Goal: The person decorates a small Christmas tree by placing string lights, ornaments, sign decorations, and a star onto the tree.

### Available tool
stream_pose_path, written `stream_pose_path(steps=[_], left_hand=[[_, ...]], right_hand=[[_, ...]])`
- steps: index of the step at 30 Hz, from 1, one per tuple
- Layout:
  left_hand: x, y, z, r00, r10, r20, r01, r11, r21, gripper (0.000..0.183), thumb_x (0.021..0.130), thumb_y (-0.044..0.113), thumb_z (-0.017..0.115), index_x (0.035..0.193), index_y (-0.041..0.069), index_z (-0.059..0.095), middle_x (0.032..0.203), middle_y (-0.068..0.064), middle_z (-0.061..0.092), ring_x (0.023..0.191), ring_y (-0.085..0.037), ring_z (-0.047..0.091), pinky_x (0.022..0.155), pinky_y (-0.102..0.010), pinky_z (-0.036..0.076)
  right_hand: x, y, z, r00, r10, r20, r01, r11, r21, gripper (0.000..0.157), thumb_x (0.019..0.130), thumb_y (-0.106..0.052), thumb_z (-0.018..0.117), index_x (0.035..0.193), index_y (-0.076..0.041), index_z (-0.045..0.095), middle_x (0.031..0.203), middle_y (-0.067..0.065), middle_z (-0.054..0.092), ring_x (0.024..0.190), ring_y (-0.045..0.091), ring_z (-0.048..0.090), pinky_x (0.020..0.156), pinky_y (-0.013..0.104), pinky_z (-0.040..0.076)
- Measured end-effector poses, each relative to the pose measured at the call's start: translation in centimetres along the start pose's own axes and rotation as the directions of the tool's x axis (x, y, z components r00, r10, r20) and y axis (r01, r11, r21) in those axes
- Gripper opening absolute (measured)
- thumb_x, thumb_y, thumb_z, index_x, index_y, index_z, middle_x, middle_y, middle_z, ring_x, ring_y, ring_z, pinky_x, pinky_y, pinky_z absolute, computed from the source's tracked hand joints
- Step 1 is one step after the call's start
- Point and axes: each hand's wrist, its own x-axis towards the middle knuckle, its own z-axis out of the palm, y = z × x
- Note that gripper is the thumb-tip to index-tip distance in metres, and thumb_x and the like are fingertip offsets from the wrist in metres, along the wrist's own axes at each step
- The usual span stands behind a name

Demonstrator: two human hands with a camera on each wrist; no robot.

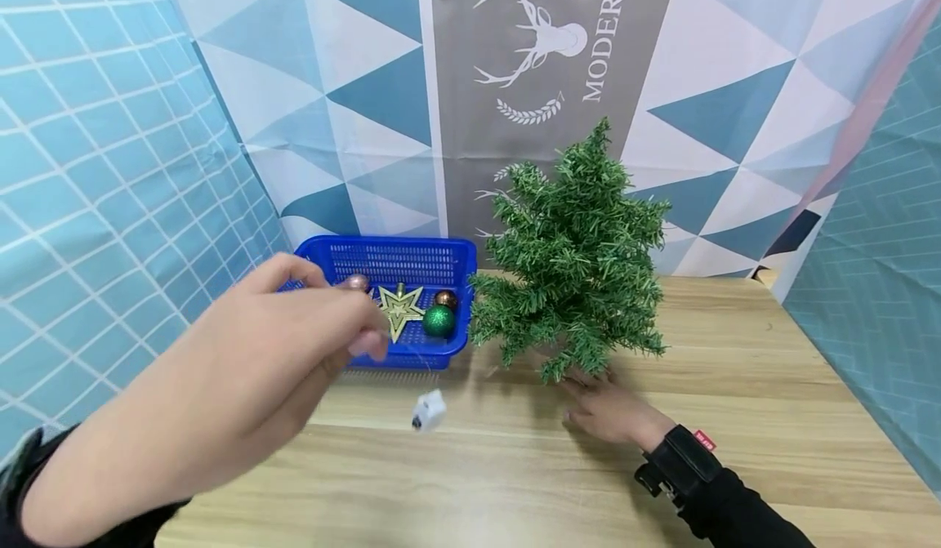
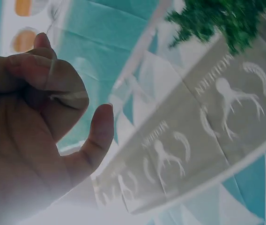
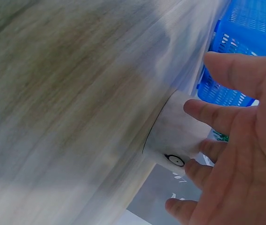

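Observation:
My left hand (image 1: 287, 344) is raised in front of the blue basket, its fingers curled on a thin clear thread. From that thread a small white ornament (image 1: 429, 410) with a dark spot dangles above the table; its exact kind is blurred. In the left wrist view the thread (image 2: 52, 77) runs over the curled fingers. A small green artificial Christmas tree (image 1: 581, 262) stands right of centre. Low beside it, my right hand (image 1: 606, 407) reaches under the branches. The right wrist view has its spread fingers against the tree's white round base (image 3: 175, 126).
The blue basket (image 1: 459, 246) sits left of the tree, holding a gold star (image 1: 400, 311), a green glitter ball (image 1: 439, 321), a copper ball (image 1: 445, 299) and a pinkish ball (image 1: 358, 282). Patterned cloth walls surround the wooden table (image 1: 500, 483).

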Motion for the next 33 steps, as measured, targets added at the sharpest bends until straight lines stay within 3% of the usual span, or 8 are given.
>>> stream_pose_path(steps=[8, 12, 14, 19, 21, 24, 28, 33], left_hand=[[-1.0, 1.9, 5.0, 0.988, 0.090, 0.127, -0.064, 0.980, -0.191, 0.019, 0.091, 0.000, 0.048, 0.091, 0.019, 0.054, 0.077, 0.021, 0.056, 0.066, 0.008, 0.046, 0.086, -0.024, 0.031], [-1.5, 1.9, 8.0, 0.965, 0.123, 0.230, -0.052, 0.955, -0.292, 0.022, 0.090, 0.000, 0.056, 0.095, 0.021, 0.052, 0.082, 0.022, 0.057, 0.071, 0.011, 0.047, 0.083, -0.023, 0.030], [-1.6, 1.7, 9.4, 0.961, 0.138, 0.238, -0.051, 0.940, -0.337, 0.018, 0.093, 0.003, 0.056, 0.096, 0.020, 0.053, 0.083, 0.021, 0.059, 0.073, 0.012, 0.048, 0.081, -0.024, 0.031], [-1.6, 0.7, 12.0, 0.961, 0.124, 0.247, 0.001, 0.892, -0.453, 0.013, 0.096, 0.006, 0.053, 0.095, 0.019, 0.057, 0.081, 0.019, 0.058, 0.075, 0.009, 0.047, 0.078, -0.024, 0.032], [-1.6, 0.3, 12.9, 0.959, 0.107, 0.261, 0.031, 0.880, -0.475, 0.013, 0.097, 0.006, 0.053, 0.094, 0.018, 0.057, 0.078, 0.018, 0.054, 0.074, 0.007, 0.046, 0.078, -0.024, 0.032], [-1.8, -0.2, 14.2, 0.959, 0.086, 0.271, 0.060, 0.869, -0.491, 0.012, 0.097, 0.007, 0.053, 0.095, 0.018, 0.057, 0.077, 0.015, 0.051, 0.075, 0.004, 0.046, 0.080, -0.026, 0.033], [-2.3, -0.7, 16.0, 0.959, 0.071, 0.274, 0.080, 0.860, -0.505, 0.011, 0.097, 0.008, 0.053, 0.096, 0.019, 0.057, 0.081, 0.014, 0.052, 0.080, 0.002, 0.047, 0.083, -0.027, 0.033], [-2.8, -1.1, 17.5, 0.959, 0.073, 0.274, 0.066, 0.882, -0.466, 0.011, 0.096, 0.011, 0.056, 0.097, 0.021, 0.060, 0.089, 0.015, 0.058, 0.086, 0.003, 0.049, 0.086, -0.029, 0.034]], right_hand=[[-0.5, -0.8, 0.3, 0.998, -0.011, -0.064, 0.013, 0.999, 0.036, 0.052, 0.095, -0.028, 0.056, 0.137, 0.002, 0.046, 0.144, 0.026, 0.036, 0.133, 0.045, 0.029, 0.104, 0.066, 0.015], [-1.6, -3.0, -0.6, 0.993, -0.100, -0.062, 0.114, 0.949, 0.293, 0.049, 0.099, -0.027, 0.050, 0.141, -0.002, 0.043, 0.144, 0.019, 0.040, 0.132, 0.038, 0.036, 0.106, 0.054, 0.027], [-2.2, -4.4, -1.3, 0.976, -0.215, -0.035, 0.198, 0.807, 0.557, 0.044, 0.103, -0.024, 0.041, 0.144, -0.007, 0.040, 0.146, 0.012, 0.041, 0.133, 0.030, 0.037, 0.107, 0.046, 0.031], [-2.8, -7.1, -2.7, 0.820, -0.558, -0.130, 0.269, 0.175, 0.947, 0.042, 0.106, -0.009, 0.026, 0.148, -0.005, 0.030, 0.147, 0.016, 0.038, 0.136, 0.028, 0.033, 0.109, 0.040, 0.029], [-2.7, -7.6, -2.9, 0.763, -0.616, -0.198, 0.281, 0.041, 0.959, 0.041, 0.105, -0.008, 0.025, 0.145, 0.000, 0.029, 0.142, 0.024, 0.040, 0.134, 0.031, 0.036, 0.109, 0.043, 0.029], [-2.6, -8.0, -2.8, 0.748, -0.621, -0.234, 0.279, -0.026, 0.960, 0.039, 0.106, -0.012, 0.024, 0.139, 0.005, 0.034, 0.126, 0.032, 0.049, 0.123, 0.033, 0.048, 0.105, 0.045, 0.034], [-2.5, -8.1, -2.4, 0.781, -0.578, -0.236, 0.244, -0.065, 0.968, 0.046, 0.107, -0.021, 0.014, 0.129, 0.011, 0.039, 0.086, 0.033, 0.047, 0.091, 0.040, 0.055, 0.095, 0.043, 0.045], [-2.4, -8.0, -2.3, 0.810, -0.558, -0.182, 0.145, -0.110, 0.983, 0.075, 0.102, -0.039, -0.007, 0.119, 0.019, 0.037, 0.065, 0.021, 0.026, 0.060, 0.029, 0.034, 0.075, 0.030, 0.049]])
